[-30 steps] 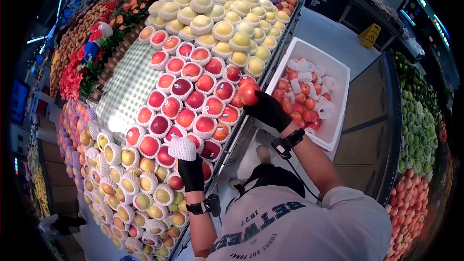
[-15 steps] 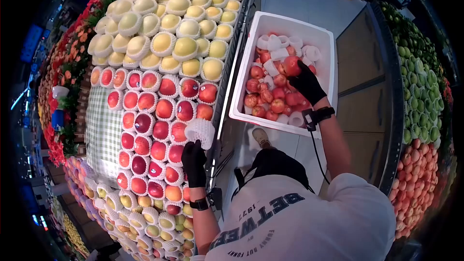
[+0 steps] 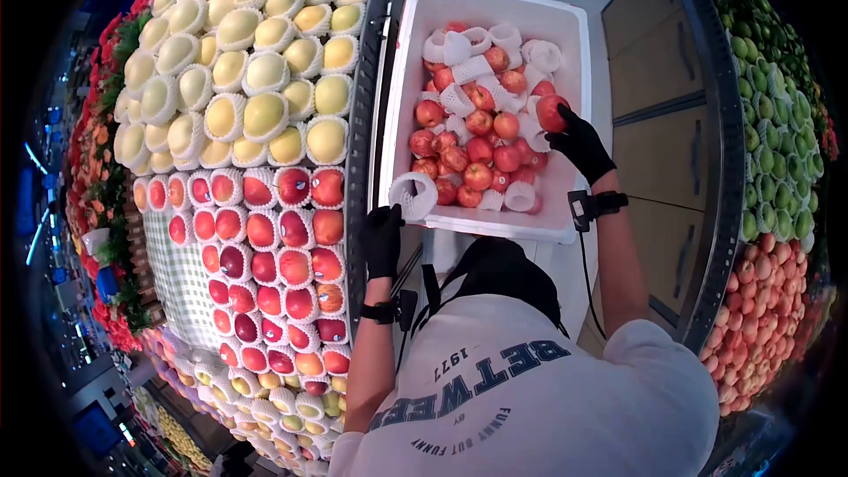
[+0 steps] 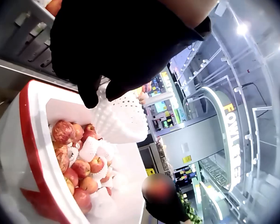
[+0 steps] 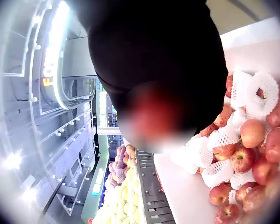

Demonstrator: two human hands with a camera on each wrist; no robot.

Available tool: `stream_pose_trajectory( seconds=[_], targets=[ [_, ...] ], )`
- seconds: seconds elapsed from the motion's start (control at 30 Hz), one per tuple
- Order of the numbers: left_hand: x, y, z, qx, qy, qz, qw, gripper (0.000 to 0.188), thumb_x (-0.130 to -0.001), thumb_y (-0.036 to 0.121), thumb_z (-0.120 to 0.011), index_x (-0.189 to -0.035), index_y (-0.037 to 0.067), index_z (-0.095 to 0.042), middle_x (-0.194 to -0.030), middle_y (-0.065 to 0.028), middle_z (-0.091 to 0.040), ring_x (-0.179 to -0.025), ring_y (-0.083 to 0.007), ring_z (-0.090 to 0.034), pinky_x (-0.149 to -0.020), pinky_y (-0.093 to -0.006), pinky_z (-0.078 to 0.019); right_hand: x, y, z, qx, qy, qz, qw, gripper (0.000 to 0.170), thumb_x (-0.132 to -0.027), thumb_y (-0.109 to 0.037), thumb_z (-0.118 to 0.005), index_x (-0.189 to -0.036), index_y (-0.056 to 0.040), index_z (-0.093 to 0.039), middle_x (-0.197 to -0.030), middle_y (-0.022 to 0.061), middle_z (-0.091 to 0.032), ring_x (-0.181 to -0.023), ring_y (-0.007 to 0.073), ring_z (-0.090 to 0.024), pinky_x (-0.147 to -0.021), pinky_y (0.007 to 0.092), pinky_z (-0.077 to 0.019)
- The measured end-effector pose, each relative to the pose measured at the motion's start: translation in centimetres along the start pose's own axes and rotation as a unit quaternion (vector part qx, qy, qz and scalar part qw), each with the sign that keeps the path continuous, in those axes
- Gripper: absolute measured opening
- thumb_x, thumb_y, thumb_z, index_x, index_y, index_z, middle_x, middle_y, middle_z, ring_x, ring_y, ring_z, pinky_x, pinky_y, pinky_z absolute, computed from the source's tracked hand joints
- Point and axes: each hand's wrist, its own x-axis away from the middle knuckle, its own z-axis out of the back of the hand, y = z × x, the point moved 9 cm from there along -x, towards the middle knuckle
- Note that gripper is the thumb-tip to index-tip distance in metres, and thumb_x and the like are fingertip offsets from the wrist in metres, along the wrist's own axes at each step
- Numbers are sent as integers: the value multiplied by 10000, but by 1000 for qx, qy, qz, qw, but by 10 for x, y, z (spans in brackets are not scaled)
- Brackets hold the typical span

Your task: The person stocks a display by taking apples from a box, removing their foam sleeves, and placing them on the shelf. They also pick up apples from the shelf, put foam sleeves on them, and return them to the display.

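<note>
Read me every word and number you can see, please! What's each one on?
"BETWEE": big letters on the shirt; if more letters follow, I can't see them.
"1977": on the shirt.
"BY": on the shirt, in small letters.
"FUNNY BUT FUNNY": on the shirt.
"FOWL": on the bright curved sign; the letters after it are too blurred.
Apple stickers: too small to read.
Another lit sign: too blurred.

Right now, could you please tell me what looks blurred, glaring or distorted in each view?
Head: fisheye bending, black corners; left wrist: ceiling lights glare, the apple in the right hand is blurred; right wrist: similar glare, that apple a red smear.
</note>
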Motion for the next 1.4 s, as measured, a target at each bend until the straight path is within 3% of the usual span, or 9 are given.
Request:
stream_pose_trajectory(
  seconds=[0.1, 0.2, 0.4, 0.53, 0.6, 0.67, 0.7, 1.03, 1.4],
  targets=[
    [-22, -61, -15, -114, 14, -41, 992, 399, -857, 285, -665, -1099, -29, -626, -748, -125, -690, -704, -228, -669, -678, -335, -518, -1, -4, -5, 7, -1, -23, 1000, 476, -860, -303, -684, -1234, -48, -539, -1075, 112, -602, -821, 222, -660, -638, 301, -535],
    [-11, -44, -17, -183, -35, -65, 980, 431, -847, 284, -668, -1128, -38, -609, -798, -154, -697, -753, -245, -677, -698, -329, -519, -2, -9, -25, 96, -34, -12, 995, 509, -847, -301, -696, -1244, -35, -523, -1021, 100, -621, -769, 205, -656, -643, 293, -540],
    [14, -36, 7, -64, -17, 84, 994, 459, -861, 228, -646, -1210, -57, -555, -861, -159, -693, -799, -217, -666, -746, -312, -506, -31, 16, -85, 231, -81, -24, 969, 655, -765, -290, -777, -1273, -26, -458, -1036, 78, -599, -761, 144, -625, -586, 263, -538],
    [30, -34, 16, -10, -15, 129, 991, 428, -877, 200, -626, -1225, -37, -553, -874, -111, -691, -732, -145, -604, -678, -270, -468, -38, 61, -155, 374, -212, -42, 902, 727, -742, -314, -788, -1313, -19, -449, -1095, 109, -599, -850, 180, -631, -688, 316, -542],
    [37, -32, 18, 14, -14, 128, 992, 410, -891, 218, -600, -1233, -3, -558, -860, -38, -686, -589, -57, -493, -534, -226, -405, -51, 92, -191, 502, -261, 113, 817, 770, -681, -337, -808, -1291, -15, -467, -1094, 149, -604, -959, 253, -626, -804, 365, -515],
    [47, -25, 18, 27, -10, 138, 990, 398, -897, 220, -591, -1229, 3, -562, -867, -37, -685, -609, -61, -511, -547, -224, -414, -30, 106, -230, 537, -313, 88, 778, 785, -627, -329, -804, -1271, -22, -478, -1097, 192, -592, -1034, 321, -597, -893, 391, -473],
    [51, -24, 18, 33, -8, 142, 989, 393, -900, 222, -587, -1228, 6, -565, -871, -37, -684, -619, -63, -520, -553, -224, -418, -41, 139, -237, 540, -329, 159, 758, 737, -626, -285, -775, -1256, -36, -484, -1094, 205, -586, -1028, 341, -591, -886, 391, -480],
    [74, -45, 26, 90, 38, 177, 979, 370, -869, 190, -627, -1191, 10, -592, -833, -59, -681, -629, -84, -544, -595, -235, -447, -41, 228, -258, 639, -360, 178, 657, 777, -684, -260, -720, -1359, -38, -405, -1257, 224, -509, -1142, 368, -535, -945, 415, -462],
    [100, -52, 44, 191, 30, 193, 962, 257, -894, 169, -575, -1095, 17, -628, -819, -40, -676, -590, -75, -513, -552, -216, -419, -66, 228, -226, 607, -357, 166, 690, 596, -764, -184, -689, -1294, -5, -483, -1224, 209, -562, -1131, 328, -559, -965, 364, -444]
  ],
)
